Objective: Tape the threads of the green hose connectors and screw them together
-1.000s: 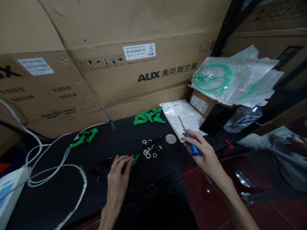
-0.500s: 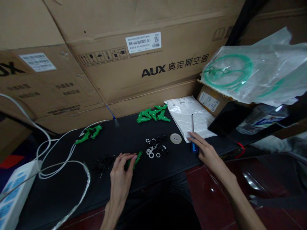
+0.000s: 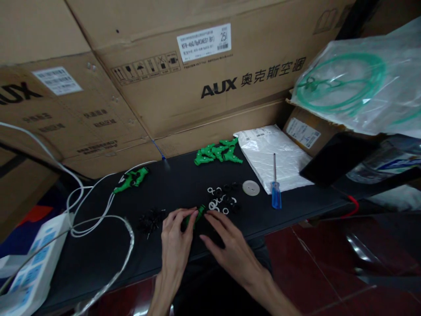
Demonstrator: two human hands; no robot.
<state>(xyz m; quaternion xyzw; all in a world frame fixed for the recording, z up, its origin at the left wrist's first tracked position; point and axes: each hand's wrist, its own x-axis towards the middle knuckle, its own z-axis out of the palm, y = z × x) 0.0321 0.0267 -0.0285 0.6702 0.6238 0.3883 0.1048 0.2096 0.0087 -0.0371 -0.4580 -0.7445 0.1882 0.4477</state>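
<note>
Near the front edge of the black tabletop (image 3: 108, 259), my left hand (image 3: 176, 235) is closed around a small green plastic fitting (image 3: 200, 211). Its upper end sticks out past the fingertips, and my palm and fingers hide the rest. My right hand (image 3: 234, 248) is beside it, thumb apart from the fingers and fingertips close to the fitting's right side. Whether they touch it I cannot tell. A blue-handled screwdriver (image 3: 276, 195) lies untouched to the right, its shaft over a white plastic bag (image 3: 263, 145). Washers and nuts (image 3: 213, 205) with black rings (image 3: 235, 207) lie scattered just beyond my hands.
Several green fittings (image 3: 219, 152) lie at the back, and another green cluster (image 3: 133, 179) is at left near white cables (image 3: 98, 224). Black small parts (image 3: 151, 220) sit left of my hand. A round disc (image 3: 251, 188), power strip (image 3: 36, 267) and cardboard boxes (image 3: 197, 109) surround the area.
My right hand has let go of the screwdriver and moved left to the green fitting. The screwdriver stays lying on the right. My left hand keeps its hold; the camera view has shifted.
</note>
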